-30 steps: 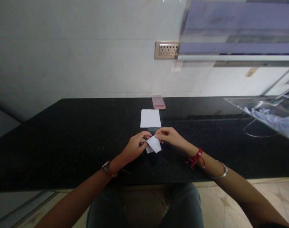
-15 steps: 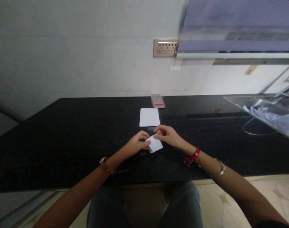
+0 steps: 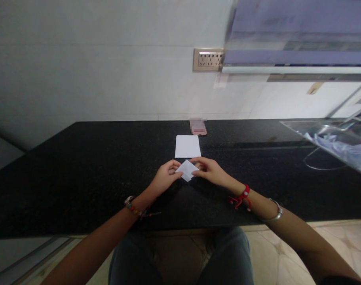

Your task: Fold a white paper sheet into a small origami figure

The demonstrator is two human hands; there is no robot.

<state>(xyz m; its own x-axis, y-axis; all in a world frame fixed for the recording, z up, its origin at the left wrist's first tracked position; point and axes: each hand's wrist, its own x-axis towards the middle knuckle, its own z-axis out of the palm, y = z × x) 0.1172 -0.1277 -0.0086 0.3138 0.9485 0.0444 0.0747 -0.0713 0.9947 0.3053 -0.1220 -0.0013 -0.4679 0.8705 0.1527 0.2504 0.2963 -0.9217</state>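
Observation:
Between my two hands is a small folded piece of white paper (image 3: 187, 170), turned so it looks like a diamond with one corner toward me. My left hand (image 3: 168, 175) pinches its left corner, thumb on top. On the other side my right hand (image 3: 209, 170) grips the right corner between thumb and fingers. Fingers partly hide the paper's side corners. Just beyond it lies a square stack of white paper (image 3: 187, 146), flat on the black countertop (image 3: 109, 170).
A pinkish flat object (image 3: 198, 126), partly blurred out, lies behind the stack near the wall. To the right is a metal sink (image 3: 302, 127) with crumpled whitish plastic (image 3: 343, 148) by it. A socket panel (image 3: 208, 59) is on the wall.
The folded paper has turned from a slanted position into a diamond and moved slightly away from me. My right hand has shifted from its top edge to its right corner.

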